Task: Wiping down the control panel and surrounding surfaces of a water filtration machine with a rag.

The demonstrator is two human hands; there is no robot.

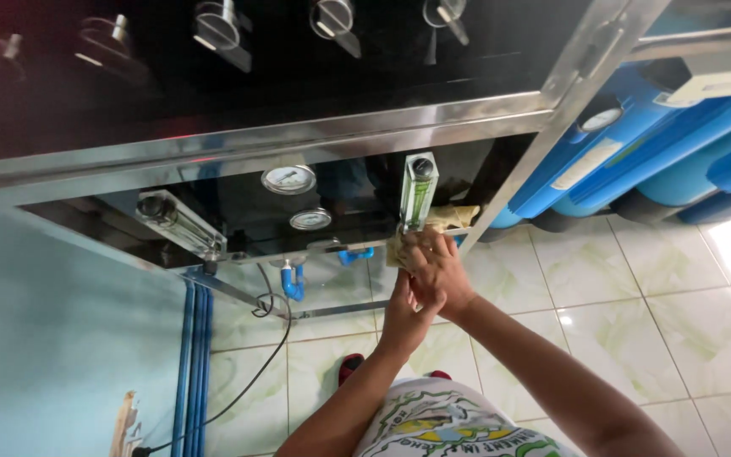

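Both hands raised together at the foot of a clear flow meter tube (418, 191) mounted on a dark glass panel (239, 211). Right hand (442, 269) clenched over a yellowish cloth (452, 218), pressed against the base of the tube; cloth bunched, partly sticking out above and right of the fingers. Left hand (405, 306) just below, touching the right hand, fingers curled; hard to tell whether gripping anything or only bracing. Second flow meter tube (181, 225) further left on the same panel, tilted in view. Two round pressure gauges (288, 178) between the tubes, one above the other. Blue pipe fittings (294, 283) under the panel edge. Steel frame rail (298, 135) across the top of the panel. Black cable (251, 372) hanging down over pale tiled floor (619, 288). Blue tanks (636, 152) at upper right, well apart from the hands.
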